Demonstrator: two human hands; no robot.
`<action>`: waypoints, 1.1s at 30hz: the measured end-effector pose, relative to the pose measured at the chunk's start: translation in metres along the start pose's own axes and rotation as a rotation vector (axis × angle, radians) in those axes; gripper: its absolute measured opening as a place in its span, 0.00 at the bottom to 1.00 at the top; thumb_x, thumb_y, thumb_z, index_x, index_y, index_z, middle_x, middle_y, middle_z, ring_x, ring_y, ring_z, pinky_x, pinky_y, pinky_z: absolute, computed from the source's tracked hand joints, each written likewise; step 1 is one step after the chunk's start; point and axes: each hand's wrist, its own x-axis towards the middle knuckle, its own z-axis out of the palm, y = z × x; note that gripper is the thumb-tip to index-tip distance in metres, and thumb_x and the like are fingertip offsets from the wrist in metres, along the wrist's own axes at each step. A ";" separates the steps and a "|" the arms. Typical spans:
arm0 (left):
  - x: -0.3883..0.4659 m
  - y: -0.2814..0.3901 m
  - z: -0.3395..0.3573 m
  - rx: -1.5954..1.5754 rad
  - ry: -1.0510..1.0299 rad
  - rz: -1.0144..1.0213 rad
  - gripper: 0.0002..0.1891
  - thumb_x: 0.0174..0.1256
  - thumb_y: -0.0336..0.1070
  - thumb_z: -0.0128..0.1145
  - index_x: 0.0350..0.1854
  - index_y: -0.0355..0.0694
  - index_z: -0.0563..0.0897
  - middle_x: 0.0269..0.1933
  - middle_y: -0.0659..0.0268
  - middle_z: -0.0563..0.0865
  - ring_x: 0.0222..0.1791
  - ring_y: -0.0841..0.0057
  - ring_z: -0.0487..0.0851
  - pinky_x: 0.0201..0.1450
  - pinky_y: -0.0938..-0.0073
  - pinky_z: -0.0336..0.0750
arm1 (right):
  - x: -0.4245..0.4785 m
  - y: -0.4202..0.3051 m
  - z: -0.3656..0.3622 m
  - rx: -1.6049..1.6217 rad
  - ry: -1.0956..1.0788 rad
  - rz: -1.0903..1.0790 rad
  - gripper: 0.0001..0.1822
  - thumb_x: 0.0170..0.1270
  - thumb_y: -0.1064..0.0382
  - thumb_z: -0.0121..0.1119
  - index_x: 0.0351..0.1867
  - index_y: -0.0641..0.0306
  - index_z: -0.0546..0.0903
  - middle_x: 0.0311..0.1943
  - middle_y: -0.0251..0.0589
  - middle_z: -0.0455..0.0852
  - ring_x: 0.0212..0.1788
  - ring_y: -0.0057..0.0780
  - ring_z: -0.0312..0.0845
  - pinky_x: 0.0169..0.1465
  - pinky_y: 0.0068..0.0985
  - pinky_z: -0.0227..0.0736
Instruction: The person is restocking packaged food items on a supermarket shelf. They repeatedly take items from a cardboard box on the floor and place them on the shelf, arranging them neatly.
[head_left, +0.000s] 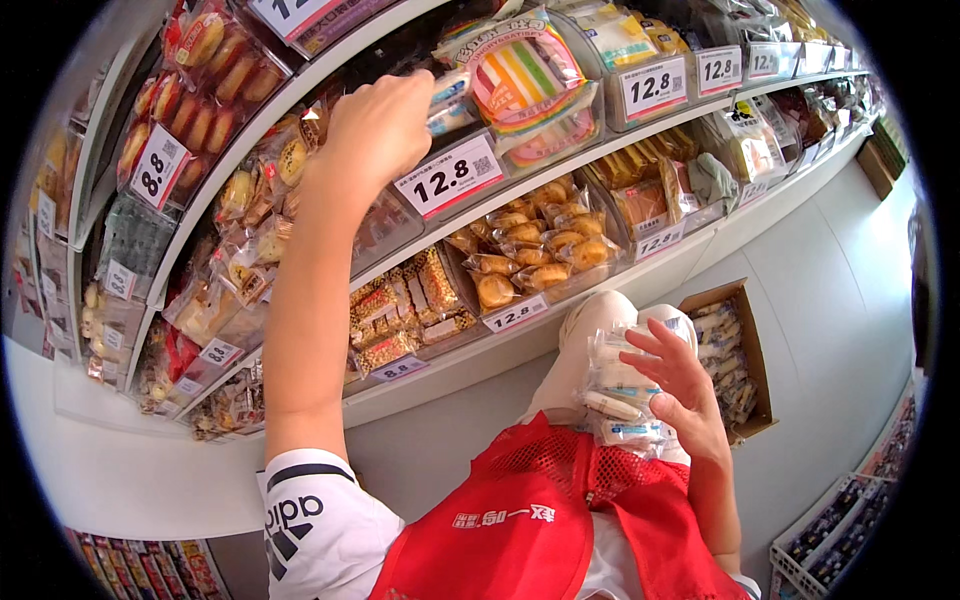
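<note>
My left hand (382, 124) is at a shelf bin, palm down with curled fingers. Small white-and-blue wrapped snacks (450, 118) show right beside its fingertips. The fingertips are hidden, so I cannot tell whether one is gripped. My right hand (679, 382) hovers over my lap with its fingers spread, its thumb close to a pile of clear-wrapped pale snacks (619, 405). That pile rests on my light trousers (574, 352). An open cardboard box (759, 367) of similar packets stands on the floor beyond my right hand.
Rainbow-striped bread packs (525, 75) sit right of my left hand. A price card (450, 176) fronts that bin. Below are bins of round wrapped cakes (540, 240) and nut-coated bars (409, 300). A grey cloth (712, 180) lies on the lower shelf. A white crate (799, 566) stands lower right.
</note>
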 end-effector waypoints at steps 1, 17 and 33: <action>0.008 0.001 0.000 -0.008 -0.078 0.021 0.17 0.63 0.33 0.65 0.51 0.34 0.78 0.49 0.46 0.87 0.52 0.48 0.84 0.53 0.52 0.78 | -0.001 0.000 -0.001 -0.003 0.012 0.005 0.55 0.56 0.41 0.75 0.78 0.63 0.59 0.71 0.55 0.71 0.70 0.47 0.71 0.74 0.44 0.60; 0.060 -0.028 0.046 -0.370 -0.540 0.289 0.17 0.55 0.33 0.66 0.45 0.27 0.84 0.35 0.51 0.88 0.33 0.74 0.82 0.38 0.65 0.77 | -0.001 0.003 -0.005 -0.020 0.043 0.007 0.50 0.59 0.47 0.75 0.77 0.65 0.61 0.70 0.57 0.71 0.69 0.47 0.72 0.72 0.43 0.62; 0.062 -0.022 0.046 -0.465 -0.540 0.352 0.15 0.61 0.31 0.59 0.47 0.29 0.85 0.41 0.51 0.91 0.40 0.69 0.86 0.46 0.67 0.78 | -0.008 0.007 -0.041 -0.051 0.251 -0.013 0.44 0.63 0.54 0.73 0.76 0.65 0.63 0.69 0.54 0.73 0.65 0.43 0.77 0.66 0.40 0.72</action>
